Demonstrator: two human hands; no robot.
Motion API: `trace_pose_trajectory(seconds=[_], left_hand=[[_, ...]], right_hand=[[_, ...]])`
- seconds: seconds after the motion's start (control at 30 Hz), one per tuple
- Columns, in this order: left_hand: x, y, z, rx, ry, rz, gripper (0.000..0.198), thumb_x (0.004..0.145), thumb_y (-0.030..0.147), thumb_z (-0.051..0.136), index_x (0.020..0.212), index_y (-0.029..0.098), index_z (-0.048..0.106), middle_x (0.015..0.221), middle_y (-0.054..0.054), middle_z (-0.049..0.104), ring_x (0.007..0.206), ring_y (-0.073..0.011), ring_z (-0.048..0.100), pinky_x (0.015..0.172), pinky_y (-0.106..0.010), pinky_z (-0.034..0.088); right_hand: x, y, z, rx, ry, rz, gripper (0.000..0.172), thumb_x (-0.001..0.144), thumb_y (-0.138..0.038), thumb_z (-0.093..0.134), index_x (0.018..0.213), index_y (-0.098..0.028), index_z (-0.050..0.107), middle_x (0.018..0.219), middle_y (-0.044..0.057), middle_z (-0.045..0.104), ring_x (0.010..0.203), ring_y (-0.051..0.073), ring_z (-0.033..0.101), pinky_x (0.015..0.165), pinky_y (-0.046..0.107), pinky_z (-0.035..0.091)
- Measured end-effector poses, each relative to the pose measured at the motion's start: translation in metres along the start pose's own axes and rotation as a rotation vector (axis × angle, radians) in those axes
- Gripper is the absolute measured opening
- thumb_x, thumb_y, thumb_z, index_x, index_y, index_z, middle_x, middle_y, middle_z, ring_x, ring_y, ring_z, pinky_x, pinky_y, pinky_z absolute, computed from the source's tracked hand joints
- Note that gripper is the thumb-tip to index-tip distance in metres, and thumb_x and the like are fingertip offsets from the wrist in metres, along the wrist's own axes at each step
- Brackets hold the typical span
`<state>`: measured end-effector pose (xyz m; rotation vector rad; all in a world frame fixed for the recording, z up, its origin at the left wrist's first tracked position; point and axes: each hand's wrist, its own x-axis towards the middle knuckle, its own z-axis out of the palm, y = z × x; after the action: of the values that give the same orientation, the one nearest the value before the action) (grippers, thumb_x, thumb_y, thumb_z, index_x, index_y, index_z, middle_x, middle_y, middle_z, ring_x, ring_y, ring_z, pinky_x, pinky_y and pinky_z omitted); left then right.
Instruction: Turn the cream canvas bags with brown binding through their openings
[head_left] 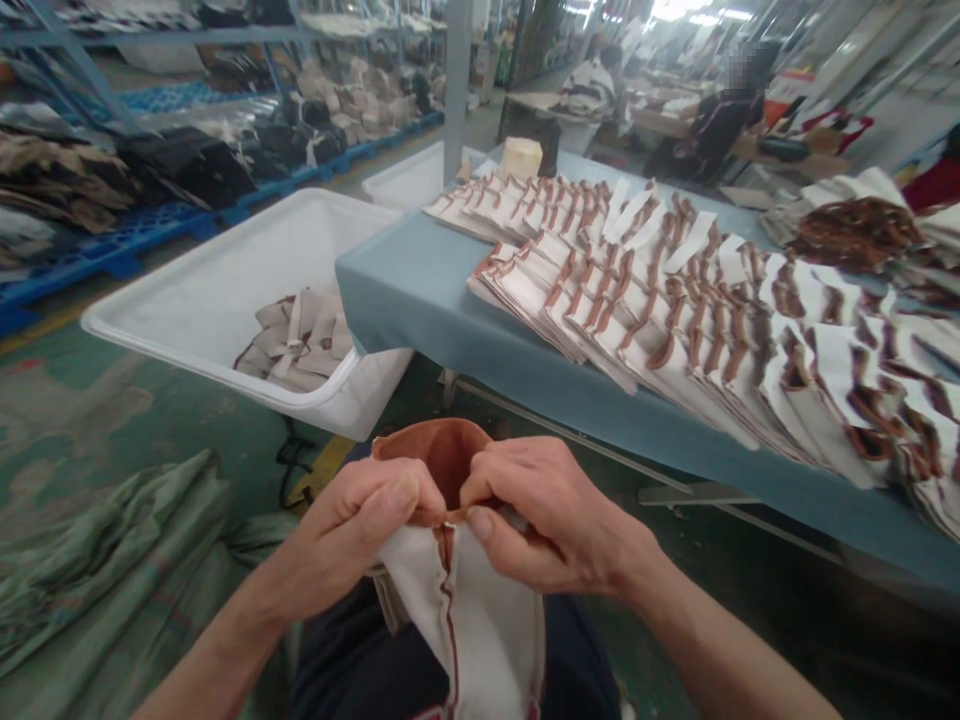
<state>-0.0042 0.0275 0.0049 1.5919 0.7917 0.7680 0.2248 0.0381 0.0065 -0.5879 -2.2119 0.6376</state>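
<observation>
Both hands hold one cream fabric piece with a brown lining over my lap at the bottom centre. My left hand is closed, pinching the left side of its brown-trimmed top edge. My right hand is closed too, thumb and fingers gripping the right side of the same edge. The two thumbs nearly meet at the seam. The piece hangs down between my forearms, its lower end out of view.
A blue-grey table to the right carries long overlapping rows of similar cream-and-brown pieces. A white tub on the left holds several pieces. Green sacks lie on the floor. A person sits at far tables.
</observation>
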Motion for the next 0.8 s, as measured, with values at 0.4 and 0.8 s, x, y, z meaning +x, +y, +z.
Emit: trace_pose_trajectory(seconds=[0.4,0.8], left_hand=[[0.004,0.033,-0.001,0.507,-0.115,0.226,0.028,0.09,0.009,0.05,0.067,0.022,0.041,0.059,0.009,0.04,0.053,-0.009,0.037,0.053,-0.025,0.028],[-0.014,0.021,0.02,0.346,0.162,0.292,0.035,0.092,0.014,0.046,0.069,0.023,0.021,0.055,0.007,0.023,0.045,-0.0115,0.03,0.05,-0.032,0.025]], right_hand=[[0.004,-0.023,-0.017,-0.065,-0.051,-0.008,0.02,0.105,-0.013,0.053,0.087,-0.022,0.057,0.07,-0.003,0.065,0.06,0.011,0.052,0.061,0.028,0.038],[-0.004,0.023,-0.03,0.075,-0.058,0.199,0.048,0.1,-0.063,0.071,0.082,-0.019,0.068,0.075,0.0,0.07,0.066,0.013,0.06,0.065,0.026,0.044]])
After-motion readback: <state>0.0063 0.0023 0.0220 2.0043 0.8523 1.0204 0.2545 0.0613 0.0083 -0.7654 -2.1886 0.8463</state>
